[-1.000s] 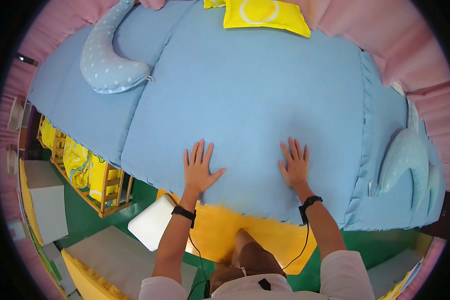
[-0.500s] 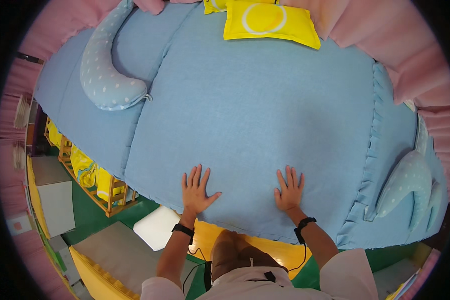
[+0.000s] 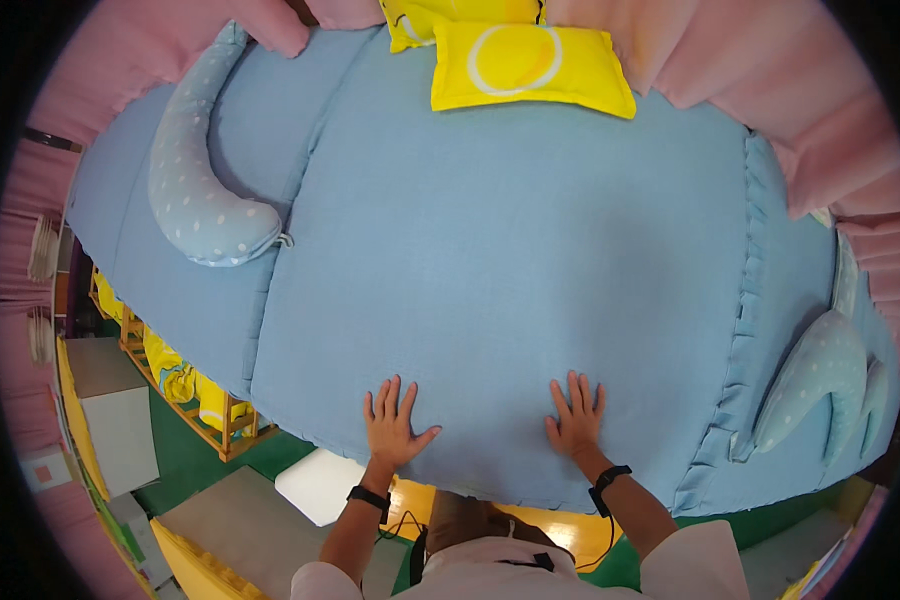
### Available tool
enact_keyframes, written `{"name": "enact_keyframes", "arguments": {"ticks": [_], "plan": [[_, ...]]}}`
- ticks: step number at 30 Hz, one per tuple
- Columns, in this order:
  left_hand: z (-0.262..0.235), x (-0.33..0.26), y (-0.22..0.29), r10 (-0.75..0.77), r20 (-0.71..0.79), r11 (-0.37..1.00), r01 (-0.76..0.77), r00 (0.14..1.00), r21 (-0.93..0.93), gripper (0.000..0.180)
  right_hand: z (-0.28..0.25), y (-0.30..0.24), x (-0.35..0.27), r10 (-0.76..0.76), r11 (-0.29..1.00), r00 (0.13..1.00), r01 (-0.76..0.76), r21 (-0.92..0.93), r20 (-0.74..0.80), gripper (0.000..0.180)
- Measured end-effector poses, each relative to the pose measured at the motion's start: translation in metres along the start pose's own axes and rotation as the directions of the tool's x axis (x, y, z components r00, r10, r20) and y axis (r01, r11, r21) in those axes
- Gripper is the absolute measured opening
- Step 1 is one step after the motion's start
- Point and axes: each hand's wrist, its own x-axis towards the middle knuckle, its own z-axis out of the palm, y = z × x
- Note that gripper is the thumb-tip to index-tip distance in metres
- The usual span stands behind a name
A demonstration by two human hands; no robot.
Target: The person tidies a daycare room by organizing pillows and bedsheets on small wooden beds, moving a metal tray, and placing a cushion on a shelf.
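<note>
Ok, blue bedding point(image 3: 490, 250), long axis L-R, under L hand point(image 3: 392, 432), R hand point(image 3: 576, 425)

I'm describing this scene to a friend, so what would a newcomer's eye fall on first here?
First, the white-ringed, bright yellow rectangular cloth pillow, at the far side of the light-blue fabric cover. Next, the pale-blue, white-dotted curved fabric cushion at upper left. Then the bare left hand and right hand, spread palm-down near the cover's lower edge.
</note>
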Motion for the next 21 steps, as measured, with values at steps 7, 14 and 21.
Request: {"name": "enact_keyframes", "arguments": {"ticks": [7, 14, 21], "plan": [[-0.05, 0.079, 0.004, -0.119, 0.112, 0.953, 0.145, 0.987, -0.267, 0.059, 0.002, 0.003, 0.004, 0.015, 1.0, 1.0, -0.015, -0.027, -0.019, 0.07], [-0.083, 0.313, -0.014, 0.078, 0.083, 0.846, -0.021, 0.993, -0.533, 0.061, 0.005, 0.004, 0.001, 0.077, 0.993, 0.994, -0.071, -0.092, 0.071, 0.07], [-0.09, 0.517, -0.006, -0.31, 0.02, 0.464, 0.17, 0.951, -0.869, 0.087, 0.012, 0.007, 0.001, 0.054, 0.998, 0.995, -0.056, -0.019, -0.078, 0.064]]}}
